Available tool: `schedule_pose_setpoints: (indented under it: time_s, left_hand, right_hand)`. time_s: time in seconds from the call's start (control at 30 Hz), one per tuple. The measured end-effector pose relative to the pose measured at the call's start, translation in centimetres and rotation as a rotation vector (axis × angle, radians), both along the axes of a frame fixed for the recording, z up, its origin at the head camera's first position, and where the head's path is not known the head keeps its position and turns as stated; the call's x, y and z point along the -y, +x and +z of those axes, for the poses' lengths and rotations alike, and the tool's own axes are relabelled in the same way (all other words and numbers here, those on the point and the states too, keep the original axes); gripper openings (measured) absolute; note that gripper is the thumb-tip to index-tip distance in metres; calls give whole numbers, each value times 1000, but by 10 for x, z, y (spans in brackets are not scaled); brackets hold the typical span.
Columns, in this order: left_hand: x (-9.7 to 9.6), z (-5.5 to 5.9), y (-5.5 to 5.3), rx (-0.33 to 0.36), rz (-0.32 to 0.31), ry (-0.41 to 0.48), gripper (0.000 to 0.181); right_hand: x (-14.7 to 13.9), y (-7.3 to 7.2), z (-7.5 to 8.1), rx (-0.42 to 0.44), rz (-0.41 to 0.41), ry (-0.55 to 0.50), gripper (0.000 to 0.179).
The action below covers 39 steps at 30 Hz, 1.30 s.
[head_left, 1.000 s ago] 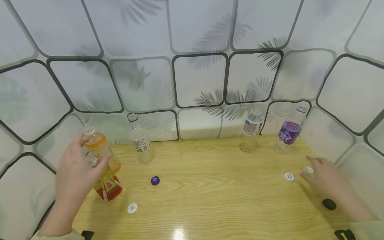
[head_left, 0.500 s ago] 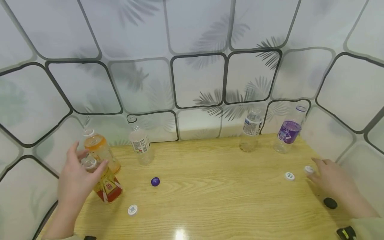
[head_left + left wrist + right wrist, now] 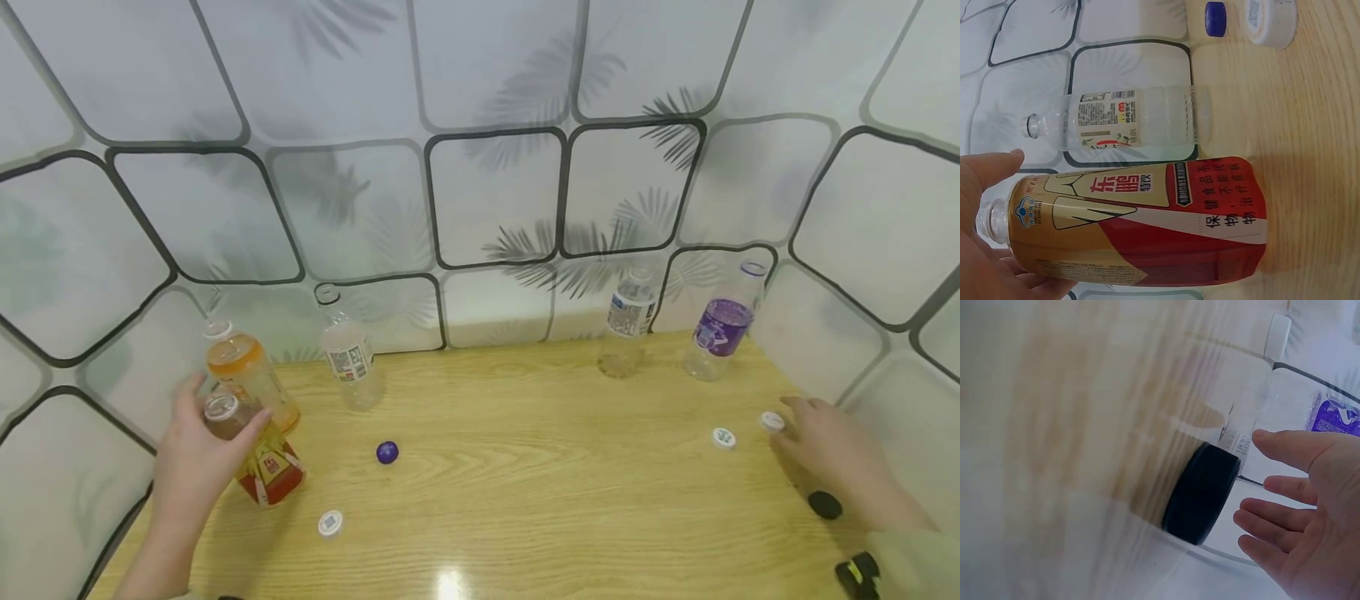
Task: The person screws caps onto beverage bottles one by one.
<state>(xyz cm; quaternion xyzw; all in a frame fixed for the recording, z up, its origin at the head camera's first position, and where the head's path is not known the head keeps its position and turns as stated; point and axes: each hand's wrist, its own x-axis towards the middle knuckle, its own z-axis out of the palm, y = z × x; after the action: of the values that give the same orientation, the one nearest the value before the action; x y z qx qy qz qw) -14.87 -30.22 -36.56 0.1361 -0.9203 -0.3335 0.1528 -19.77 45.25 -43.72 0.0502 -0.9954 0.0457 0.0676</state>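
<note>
At the left side of the table stands a gold-and-red drink bottle (image 3: 273, 471) with no cap on its mouth. My left hand (image 3: 198, 450) reaches around its neck, thumb and fingers spread to either side. In the left wrist view the thumb (image 3: 997, 164) shows a gap from the bottle, while the other fingers are partly hidden behind it. On the right, my right hand (image 3: 836, 446) hovers low with relaxed fingers, right beside a white bottle cap (image 3: 772, 422). A black cap (image 3: 1202, 494) lies close by the same hand. Nothing shows in its palm.
An orange-banded bottle (image 3: 255, 375) is directly behind the gold-and-red one. Three clear uncapped bottles stand along the back: one left (image 3: 351, 362), one with a white label (image 3: 628, 325), one purple-labelled (image 3: 723, 329). A purple cap (image 3: 387, 452) and white caps (image 3: 330, 523) (image 3: 723, 438) lie about.
My left hand has come down from above the bottles to the gold-and-red bottle's neck. My right hand has drawn slightly right, uncovering more of the white cap.
</note>
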Motion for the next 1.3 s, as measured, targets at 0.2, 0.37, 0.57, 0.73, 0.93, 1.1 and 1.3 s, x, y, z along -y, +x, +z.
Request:
schedule_pose_setpoints:
  time_s: [0.2, 0.37, 0.57, 0.73, 0.93, 1.1, 1.3]
  left_hand:
    - [3, -3, -4, 36, -18, 9, 100]
    - [4, -4, -6, 38, -21, 4, 98]
    - [4, -6, -7, 62, -19, 32, 99]
    - [3, -9, -6, 74, 6, 35, 97]
    - [2, -9, -8, 50, -6, 0, 91]
    - [2, -11, -10, 5, -19, -31, 82]
    - [1, -11, -10, -14, -11, -52, 80]
  right_hand:
    - [2, -10, 0, 16, 30, -9, 61]
    - [5, -16, 1, 44, 45, 1, 53]
    - [9, -18, 4, 49, 49, 21, 43]
    - [9, -19, 5, 58, 42, 16, 34]
    - [7, -24, 1, 66, 49, -7, 17]
    - [7, -25, 0, 60, 42, 0, 16]
    - [11, -28, 3, 65, 43, 9, 15]
